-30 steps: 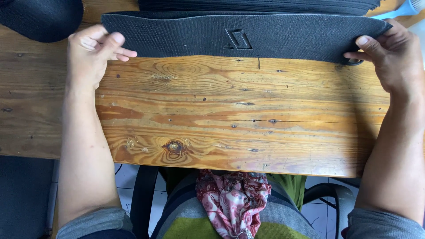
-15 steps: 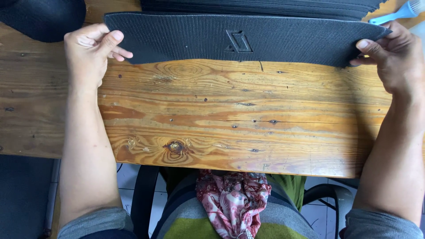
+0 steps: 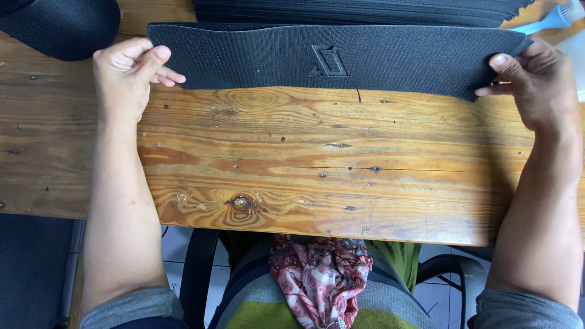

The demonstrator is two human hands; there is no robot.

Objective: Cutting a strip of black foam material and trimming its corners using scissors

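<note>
A long dark grey ribbed fabric strip (image 3: 365, 58) with a raised angular emblem in its middle is stretched flat across the far part of a wooden table (image 3: 304, 164). My left hand (image 3: 125, 73) pinches the strip's left end between thumb and fingers. My right hand (image 3: 536, 82) grips its right end, thumb on top. The strip's near edge curves slightly above the wood.
A stack of similar dark strips (image 3: 365, 11) lies just beyond the held one. A dark rounded fabric piece (image 3: 58, 27) sits at the far left. A light blue brush (image 3: 551, 19) lies far right. Below the table's near edge are a chair and patterned cloth (image 3: 320, 277).
Both hands have drawn the strip slightly toward me and to the left; its ends stay gripped and it looks a little tauter.
</note>
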